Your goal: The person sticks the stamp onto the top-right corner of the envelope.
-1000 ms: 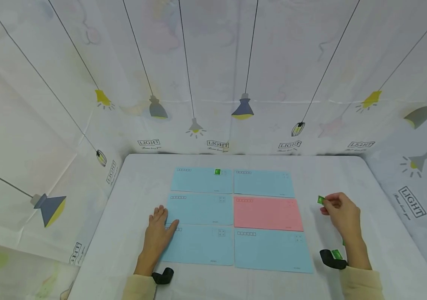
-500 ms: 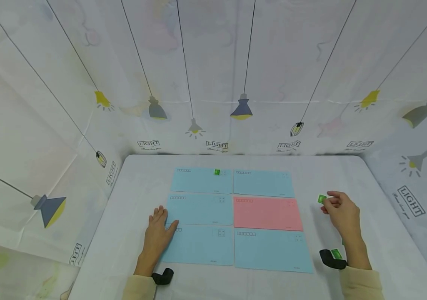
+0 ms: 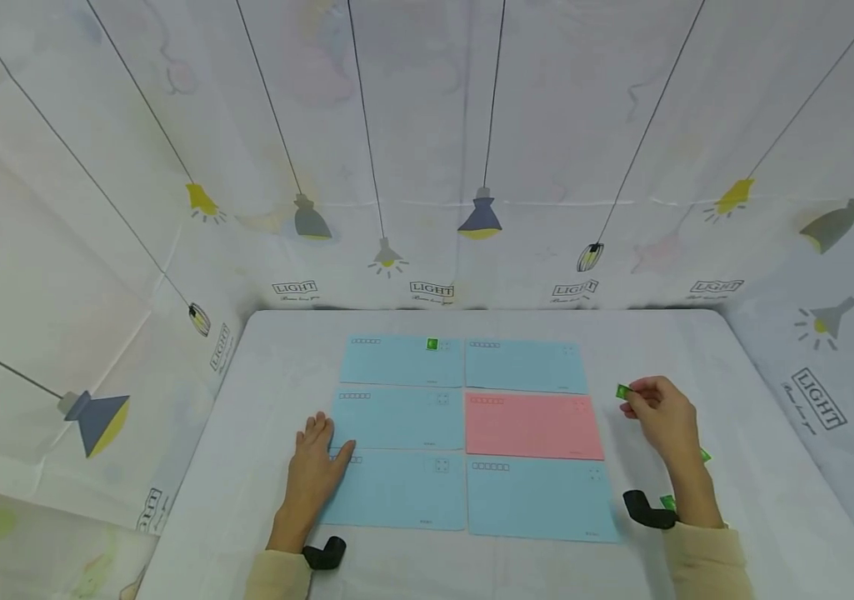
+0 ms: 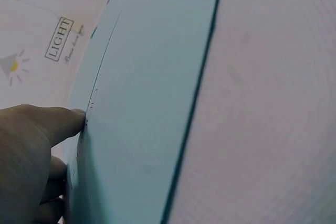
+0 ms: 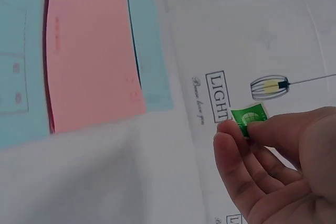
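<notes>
My right hand is raised to the right of the envelopes and pinches a small green stamp between thumb and fingertips. The pink envelope lies to the left of it. My left hand rests with straight fingers at the left edge of the blue envelopes; its thumb touches the lower left blue envelope, as the left wrist view also shows. A green stamp sits near the upper right corner of the far left blue envelope.
Several blue envelopes and the pink one form two columns on the white table. More green stamps lie by my right forearm, partly hidden. Black wrist mounts show at both wrists. A cloth printed with lamps hangs behind.
My right hand has moved slightly left with the stamp, whose angle has changed, uncovering another green stamp beside the forearm. The left hand stays in place.
</notes>
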`<act>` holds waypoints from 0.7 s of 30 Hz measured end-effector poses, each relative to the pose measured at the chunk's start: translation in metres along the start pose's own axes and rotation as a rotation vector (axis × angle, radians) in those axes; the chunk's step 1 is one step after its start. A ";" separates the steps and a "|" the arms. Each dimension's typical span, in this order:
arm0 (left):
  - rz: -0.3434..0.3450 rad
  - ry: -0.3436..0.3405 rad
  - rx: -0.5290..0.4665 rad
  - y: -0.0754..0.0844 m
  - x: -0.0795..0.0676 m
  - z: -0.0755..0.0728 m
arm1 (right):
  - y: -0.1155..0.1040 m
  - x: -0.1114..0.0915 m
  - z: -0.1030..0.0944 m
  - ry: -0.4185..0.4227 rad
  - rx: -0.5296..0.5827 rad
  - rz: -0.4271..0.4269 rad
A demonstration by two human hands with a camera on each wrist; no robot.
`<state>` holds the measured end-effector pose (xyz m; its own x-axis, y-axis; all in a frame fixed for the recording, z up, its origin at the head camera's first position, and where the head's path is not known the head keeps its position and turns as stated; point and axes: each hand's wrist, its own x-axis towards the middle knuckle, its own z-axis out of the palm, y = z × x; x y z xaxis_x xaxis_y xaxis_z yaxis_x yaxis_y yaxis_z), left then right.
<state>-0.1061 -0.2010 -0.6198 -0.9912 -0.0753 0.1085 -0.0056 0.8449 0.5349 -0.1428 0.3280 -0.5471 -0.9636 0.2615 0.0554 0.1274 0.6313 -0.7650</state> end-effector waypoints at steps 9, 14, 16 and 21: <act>-0.016 -0.023 -0.011 -0.001 -0.001 0.000 | -0.025 0.005 0.020 -0.115 0.186 -0.029; -0.008 -0.016 -0.006 0.000 -0.001 0.000 | -0.039 0.007 0.033 -0.146 0.264 -0.051; -0.005 -0.014 -0.004 0.000 -0.001 -0.001 | -0.044 0.007 0.039 -0.154 0.297 -0.055; -0.006 -0.023 -0.002 0.000 0.001 -0.002 | -0.055 0.008 0.052 -0.169 0.361 -0.061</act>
<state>-0.1064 -0.2021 -0.6182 -0.9939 -0.0679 0.0865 -0.0109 0.8435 0.5370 -0.1694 0.2572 -0.5376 -0.9958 0.0889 0.0240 0.0074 0.3374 -0.9413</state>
